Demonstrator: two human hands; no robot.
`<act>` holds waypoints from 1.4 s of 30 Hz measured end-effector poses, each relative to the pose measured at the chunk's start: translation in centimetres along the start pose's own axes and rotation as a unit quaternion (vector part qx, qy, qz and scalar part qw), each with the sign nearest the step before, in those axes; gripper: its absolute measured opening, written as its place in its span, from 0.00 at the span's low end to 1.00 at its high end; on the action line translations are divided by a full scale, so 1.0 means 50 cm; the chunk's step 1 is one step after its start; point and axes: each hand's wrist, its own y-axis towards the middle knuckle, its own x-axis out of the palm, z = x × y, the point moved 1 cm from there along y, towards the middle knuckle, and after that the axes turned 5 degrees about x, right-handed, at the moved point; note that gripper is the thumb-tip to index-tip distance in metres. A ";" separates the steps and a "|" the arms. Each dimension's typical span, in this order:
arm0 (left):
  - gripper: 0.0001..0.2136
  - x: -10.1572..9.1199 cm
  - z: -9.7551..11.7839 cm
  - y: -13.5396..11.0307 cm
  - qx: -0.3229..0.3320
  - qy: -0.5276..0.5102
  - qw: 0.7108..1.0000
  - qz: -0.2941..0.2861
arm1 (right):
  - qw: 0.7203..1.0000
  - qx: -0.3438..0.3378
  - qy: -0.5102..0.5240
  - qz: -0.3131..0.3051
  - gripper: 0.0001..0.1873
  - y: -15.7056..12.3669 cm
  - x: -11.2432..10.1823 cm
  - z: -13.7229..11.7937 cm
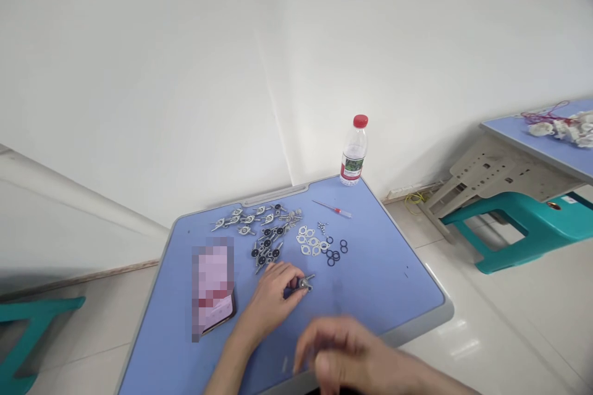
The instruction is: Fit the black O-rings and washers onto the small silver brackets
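My left hand (277, 294) is closed on a small metal valve-like fitting (304, 284), with the thumb and fingers pinching its left side close to the tabletop. A thin stem of the fitting points up and to the right. My right hand (345, 349) is over the table's front edge, blurred by motion, its fingers bent downward; whether anything is in it cannot be made out. Beyond my left hand lie several metal fittings with black round parts (267, 244). Farther back are several more fittings showing pale plates (250, 219). To their right are flat oval metal plates (313, 242) and black rubber rings (333, 255).
Small screws (322, 228) and a thin screwdriver (332, 208) lie behind the rings. A red-capped bottle (354, 151) stands at the blue table's (370, 284) back corner. A phone (217, 315), partly pixelated, lies left. Teal stools (519, 222) flank the table.
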 end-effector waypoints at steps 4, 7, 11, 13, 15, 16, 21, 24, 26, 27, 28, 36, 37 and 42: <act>0.01 -0.007 0.011 -0.004 -0.009 -0.007 1.000 0.003 | 0.954 -0.058 -0.196 0.221 0.17 0.031 -0.134 -0.051; 0.01 -0.010 0.016 -0.007 -0.018 -0.016 1.000 0.003 | 0.887 -0.057 -0.347 0.300 0.17 0.051 -0.215 -0.094; 0.01 -0.011 0.015 -0.009 -0.018 -0.023 1.000 0.004 | 0.824 -0.033 -0.458 0.332 0.16 0.056 -0.264 -0.115; 0.01 -0.010 0.013 -0.008 -0.014 -0.021 1.000 0.004 | 0.805 -0.017 -0.492 0.330 0.12 0.051 -0.270 -0.111; 0.01 -0.010 0.012 -0.007 -0.011 -0.019 1.000 0.005 | 0.786 0.006 -0.521 0.332 0.09 0.043 -0.273 -0.105; 0.01 -0.010 0.012 -0.007 -0.011 -0.018 1.000 0.006 | 0.778 0.018 -0.533 0.334 0.08 0.040 -0.274 -0.102; 0.02 -0.010 0.012 -0.007 -0.006 -0.016 1.000 0.012 | 0.733 0.046 -0.578 0.355 0.09 0.038 -0.280 -0.098; 0.02 -0.010 0.012 -0.007 0.000 -0.023 1.000 0.018 | 0.716 0.058 -0.598 0.356 0.09 0.043 -0.283 -0.095; 0.02 -0.010 0.011 -0.006 0.001 -0.025 0.999 0.021 | 0.712 0.062 -0.604 0.353 0.08 0.045 -0.285 -0.093; 0.03 -0.010 0.011 -0.006 0.001 -0.026 0.999 0.022 | 0.711 0.063 -0.605 0.352 0.07 0.046 -0.286 -0.092; 0.03 -0.010 0.011 -0.006 0.000 -0.026 0.999 0.022 | 0.711 0.062 -0.605 0.352 0.06 0.046 -0.286 -0.092; 0.03 -0.008 0.011 -0.010 0.001 -0.024 0.999 0.029 | 0.832 0.007 -0.442 0.336 0.12 0.039 -0.265 -0.092; 0.03 -0.008 0.011 -0.010 0.002 -0.022 0.999 0.029 | 0.850 0.000 -0.424 0.313 0.13 0.041 -0.255 -0.086; 0.02 -0.006 0.012 -0.012 0.009 -0.010 0.999 0.033 | 0.890 0.000 -0.417 0.184 0.12 0.056 -0.201 -0.045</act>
